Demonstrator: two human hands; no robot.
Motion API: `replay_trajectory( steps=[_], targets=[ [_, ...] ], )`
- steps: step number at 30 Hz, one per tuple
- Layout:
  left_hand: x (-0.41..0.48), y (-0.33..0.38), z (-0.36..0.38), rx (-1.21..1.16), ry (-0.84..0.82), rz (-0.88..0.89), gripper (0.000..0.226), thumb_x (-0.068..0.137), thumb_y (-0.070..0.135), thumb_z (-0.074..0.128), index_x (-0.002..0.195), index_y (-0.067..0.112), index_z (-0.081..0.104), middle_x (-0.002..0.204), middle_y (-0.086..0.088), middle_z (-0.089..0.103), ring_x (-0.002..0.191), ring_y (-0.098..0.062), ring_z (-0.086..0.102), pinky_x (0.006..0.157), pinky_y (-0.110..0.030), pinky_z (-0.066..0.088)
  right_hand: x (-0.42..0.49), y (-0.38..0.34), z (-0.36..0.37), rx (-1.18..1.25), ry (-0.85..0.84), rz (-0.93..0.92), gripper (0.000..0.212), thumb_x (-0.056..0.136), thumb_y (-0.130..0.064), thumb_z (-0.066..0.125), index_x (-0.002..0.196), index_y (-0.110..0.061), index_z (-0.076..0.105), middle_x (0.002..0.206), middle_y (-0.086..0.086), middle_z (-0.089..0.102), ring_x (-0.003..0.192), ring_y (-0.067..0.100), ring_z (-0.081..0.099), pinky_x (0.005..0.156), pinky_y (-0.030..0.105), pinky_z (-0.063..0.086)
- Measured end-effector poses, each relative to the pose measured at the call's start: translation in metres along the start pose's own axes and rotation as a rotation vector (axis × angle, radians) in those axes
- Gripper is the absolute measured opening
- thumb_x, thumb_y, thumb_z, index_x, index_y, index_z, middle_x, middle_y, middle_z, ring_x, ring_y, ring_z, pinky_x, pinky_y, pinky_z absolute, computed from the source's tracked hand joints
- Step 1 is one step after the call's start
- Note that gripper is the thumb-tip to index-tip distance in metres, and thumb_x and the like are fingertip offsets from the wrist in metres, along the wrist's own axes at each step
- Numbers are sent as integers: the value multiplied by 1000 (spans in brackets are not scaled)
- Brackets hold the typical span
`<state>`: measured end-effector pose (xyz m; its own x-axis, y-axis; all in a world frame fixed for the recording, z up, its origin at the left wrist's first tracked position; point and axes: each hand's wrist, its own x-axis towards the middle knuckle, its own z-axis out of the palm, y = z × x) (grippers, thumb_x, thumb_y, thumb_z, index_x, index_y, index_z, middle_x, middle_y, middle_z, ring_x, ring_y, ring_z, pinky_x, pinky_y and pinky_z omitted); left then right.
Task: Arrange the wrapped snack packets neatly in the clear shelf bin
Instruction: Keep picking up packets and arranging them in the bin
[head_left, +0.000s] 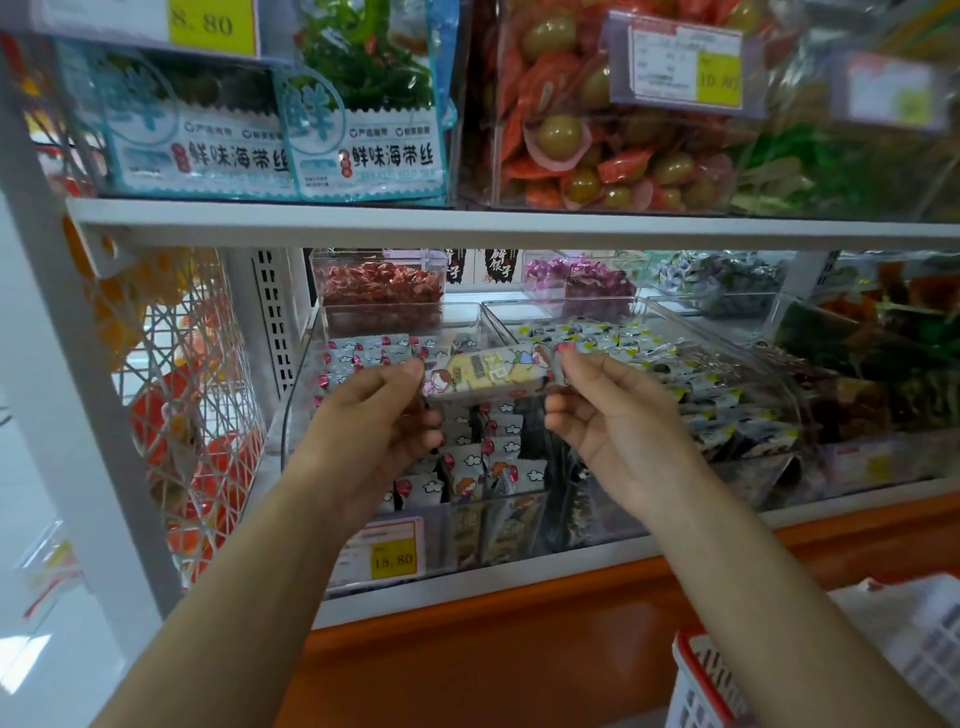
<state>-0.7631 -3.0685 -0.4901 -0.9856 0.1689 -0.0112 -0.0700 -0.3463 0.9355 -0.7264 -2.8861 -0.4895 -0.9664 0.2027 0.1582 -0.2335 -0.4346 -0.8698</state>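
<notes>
Yellow cartoon-printed snack packet (488, 371) lies crosswise, glossy, pinched at both ends.

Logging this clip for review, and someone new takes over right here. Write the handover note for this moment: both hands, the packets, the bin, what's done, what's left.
Left hand: pinches the left end of one snack packet.
Right hand: pinches its right end; the packet is held level above the clear bin.
Done: packets in the bin lie in rows at the back; others stand on edge nearer the front.
Left: set the held packet into a row, then probably straighten the front ones.
</notes>
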Motion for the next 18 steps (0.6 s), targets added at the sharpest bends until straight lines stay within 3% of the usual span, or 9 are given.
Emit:
replay_trajectory(
  steps=[3, 7, 10, 13, 15, 18],
  targets=[
    [0, 0, 0, -96, -3, -33, 15, 92, 17, 54, 79, 8, 55, 56, 0, 51, 48, -7, 55, 45, -15, 48, -1, -2, -1, 119, -49, 48, 7, 68, -5, 62, 69, -6, 69, 60, 4, 64, 54, 11, 63, 50, 19, 53],
    [1, 2, -1, -237, -28, -82, 10, 93, 7, 51, 94, 2, 59, 70, -5, 52, 48, -6, 54, 47, -14, 49, -1, -2, -4, 140, -84, 38, 17, 73, 6, 56, 87, -3, 61, 62, 4, 63, 57, 13, 64, 54, 21, 54],
    [1, 2, 1, -183, -42, -57, 17, 92, 10, 52, 78, 5, 61, 62, -3, 56, 49, -7, 57, 50, -17, 52, 0, -1, -5, -34, -61, -51, 27, 85, 11, 50, 98, -8, 65, 71, 6, 59, 61, 15, 64, 58, 24, 55],
    [-3, 3, 2, -44, -111, 10, 21, 82, 21, 61, 67, 10, 68, 61, 0, 62, 56, -8, 60, 55, -19, 54, -2, 2, -3, -154, -42, -111, 13, 90, -3, 53, 91, -9, 64, 83, 10, 57, 63, 17, 63, 60, 28, 56],
    [-5, 4, 2, 27, -177, 33, 17, 72, 24, 64, 78, 10, 71, 73, -3, 66, 63, -10, 61, 56, -19, 54, -2, 5, -3, -256, -24, -168, 4, 89, -9, 57, 87, -11, 60, 79, 2, 59, 66, 15, 62, 62, 31, 57],
    [-6, 4, 0, 110, -188, 51, 27, 72, 16, 66, 97, 10, 68, 91, -10, 68, 74, -15, 65, 61, -20, 54, -1, 8, -3, -391, 16, -221, 12, 88, -1, 58, 86, -13, 55, 87, 3, 56, 74, 11, 61, 68, 31, 58]
  ],
)
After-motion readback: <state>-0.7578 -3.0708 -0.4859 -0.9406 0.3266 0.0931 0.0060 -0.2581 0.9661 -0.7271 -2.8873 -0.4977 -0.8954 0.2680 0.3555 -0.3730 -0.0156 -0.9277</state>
